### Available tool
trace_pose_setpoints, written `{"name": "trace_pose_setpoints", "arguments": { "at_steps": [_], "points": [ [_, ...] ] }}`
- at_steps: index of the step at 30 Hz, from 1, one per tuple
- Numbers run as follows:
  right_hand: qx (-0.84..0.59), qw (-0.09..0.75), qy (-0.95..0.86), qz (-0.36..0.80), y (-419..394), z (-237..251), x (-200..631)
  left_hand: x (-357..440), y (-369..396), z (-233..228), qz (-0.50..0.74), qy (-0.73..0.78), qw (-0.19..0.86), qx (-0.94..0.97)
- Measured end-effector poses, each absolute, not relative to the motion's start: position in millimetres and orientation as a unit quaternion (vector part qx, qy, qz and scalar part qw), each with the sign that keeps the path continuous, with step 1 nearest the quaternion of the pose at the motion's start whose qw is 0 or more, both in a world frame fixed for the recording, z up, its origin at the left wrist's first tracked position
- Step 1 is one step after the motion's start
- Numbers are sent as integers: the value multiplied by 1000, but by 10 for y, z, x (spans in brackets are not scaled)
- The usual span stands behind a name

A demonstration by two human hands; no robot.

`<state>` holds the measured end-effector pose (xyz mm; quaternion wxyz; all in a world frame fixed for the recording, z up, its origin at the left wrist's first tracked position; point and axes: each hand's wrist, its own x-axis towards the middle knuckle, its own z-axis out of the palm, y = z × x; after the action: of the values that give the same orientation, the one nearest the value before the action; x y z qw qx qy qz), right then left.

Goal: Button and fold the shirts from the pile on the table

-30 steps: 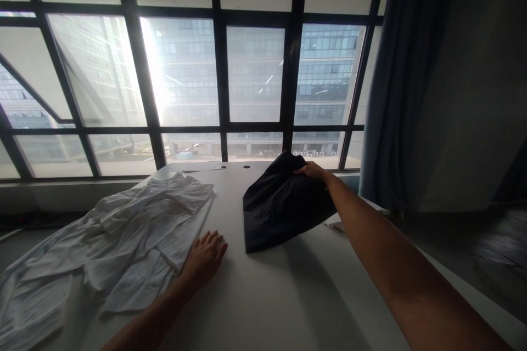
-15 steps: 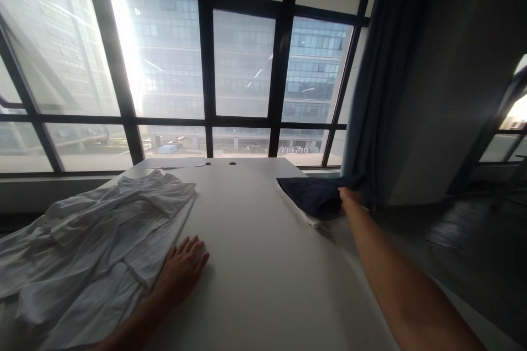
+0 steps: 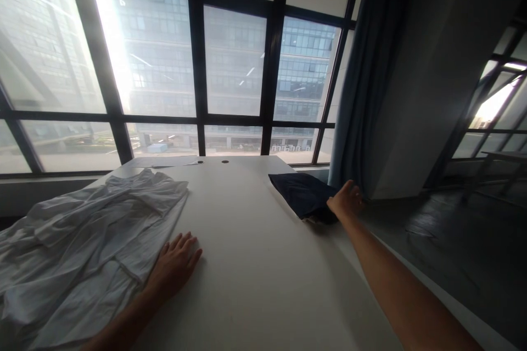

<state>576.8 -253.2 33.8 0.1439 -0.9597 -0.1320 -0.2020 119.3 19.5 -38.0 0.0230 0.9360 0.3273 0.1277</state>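
Two garments lie on the long white rectangular surface (image 3: 255, 263), well apart, as we see from the head view. Item one: a crumpled white cotton garment (image 3: 90, 236), spread over the left part of the surface. Our left hand (image 3: 175, 260) rests flat beside it, palm down, fingers spread, its grip wide and holding nothing; the thumb side touches the garment's near edge. Item two: a folded dark navy cloth garment (image 3: 302, 197), lying at the right edge of the surface, near the far corner. Our right hand (image 3: 346, 200) is just beside its right side, fingers loosely curled and lifted, the grip holding nothing; whether it touches the cloth we cannot tell. Behind: a black-framed grid window (image 3: 197, 66) and a blue-grey hanging curtain (image 3: 366, 82) at right.
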Motion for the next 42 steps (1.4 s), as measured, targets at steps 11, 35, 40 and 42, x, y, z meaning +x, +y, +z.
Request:
{"name": "trace_pose_setpoints", "arguments": {
  "at_steps": [11,35,40,42],
  "points": [
    [-926,-5,-371,66,-1785,47,5743,1191,174,-351,109,336,26,935],
    [-944,42,-305,-116,-1773,-51,5931,1174,70,-219,112,341,61,931],
    [-925,-13,-379,-2,-1631,-149,5497,1182,55,-247,126,338,62,931],
    [-926,-30,-375,-16,-1663,-176,5396,1168,103,-221,134,331,74,931]
  ]
}}
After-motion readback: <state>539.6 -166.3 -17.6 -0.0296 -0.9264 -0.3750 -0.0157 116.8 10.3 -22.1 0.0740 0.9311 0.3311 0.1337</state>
